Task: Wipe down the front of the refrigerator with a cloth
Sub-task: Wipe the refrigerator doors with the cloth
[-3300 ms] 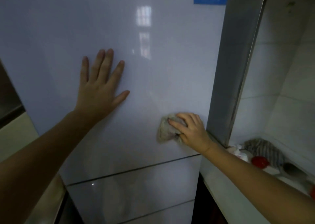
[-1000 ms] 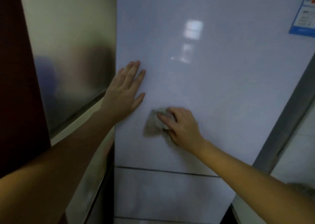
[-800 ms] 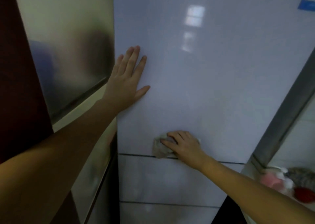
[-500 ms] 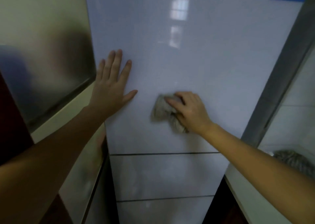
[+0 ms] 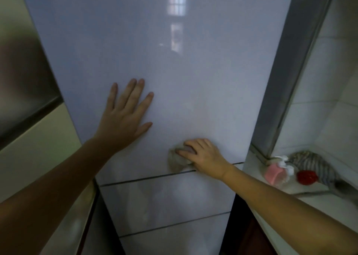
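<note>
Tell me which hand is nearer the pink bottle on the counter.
Right. The right hand presses the cloth against the fridge door, left of the pink bottle; the left hand lies flat farther left and higher.

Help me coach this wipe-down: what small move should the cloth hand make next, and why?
Probably slide the cloth down across the seam onto the lower panel. The right hand presses it at the upper door's bottom edge, while the left hand lies flat higher up.
</note>
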Action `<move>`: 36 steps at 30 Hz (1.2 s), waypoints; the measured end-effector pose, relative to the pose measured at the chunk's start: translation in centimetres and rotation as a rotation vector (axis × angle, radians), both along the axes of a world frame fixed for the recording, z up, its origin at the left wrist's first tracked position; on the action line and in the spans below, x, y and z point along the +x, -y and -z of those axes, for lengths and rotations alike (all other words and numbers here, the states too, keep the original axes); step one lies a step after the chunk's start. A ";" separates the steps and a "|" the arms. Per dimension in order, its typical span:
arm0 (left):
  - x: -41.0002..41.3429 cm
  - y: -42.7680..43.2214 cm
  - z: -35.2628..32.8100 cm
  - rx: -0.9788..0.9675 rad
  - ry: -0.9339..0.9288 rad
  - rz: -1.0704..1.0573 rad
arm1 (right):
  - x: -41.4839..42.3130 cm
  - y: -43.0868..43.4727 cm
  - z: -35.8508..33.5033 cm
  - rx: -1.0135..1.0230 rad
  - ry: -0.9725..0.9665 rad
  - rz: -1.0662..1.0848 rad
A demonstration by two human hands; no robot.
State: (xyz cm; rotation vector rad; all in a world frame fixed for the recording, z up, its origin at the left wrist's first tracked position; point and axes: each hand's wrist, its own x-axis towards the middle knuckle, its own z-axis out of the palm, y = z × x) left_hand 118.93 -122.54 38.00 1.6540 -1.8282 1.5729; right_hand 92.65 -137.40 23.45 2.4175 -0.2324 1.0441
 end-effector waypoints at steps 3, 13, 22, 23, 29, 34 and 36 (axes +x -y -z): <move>-1.4 1.0 0.0 0.008 0.017 0.031 | -3.9 1.8 -1.2 -0.011 0.006 0.048; -5.0 5.0 -0.8 -0.057 0.027 0.043 | -6.2 4.6 -24.9 -0.037 0.390 0.151; -4.9 5.3 -0.4 -0.112 0.015 0.079 | -5.9 5.7 -18.9 0.002 0.411 0.042; -5.0 5.2 -0.4 -0.109 0.009 0.078 | -6.0 5.6 -17.1 0.003 0.391 0.024; -5.2 4.9 -0.2 -0.076 -0.027 0.058 | -6.0 4.2 -0.5 0.039 0.125 -0.006; -5.1 4.4 -0.5 -0.046 -0.003 0.032 | -6.7 2.9 4.9 0.134 0.030 0.024; -5.1 4.2 -0.5 -0.039 -0.007 0.025 | -6.9 2.9 2.9 0.153 0.057 0.028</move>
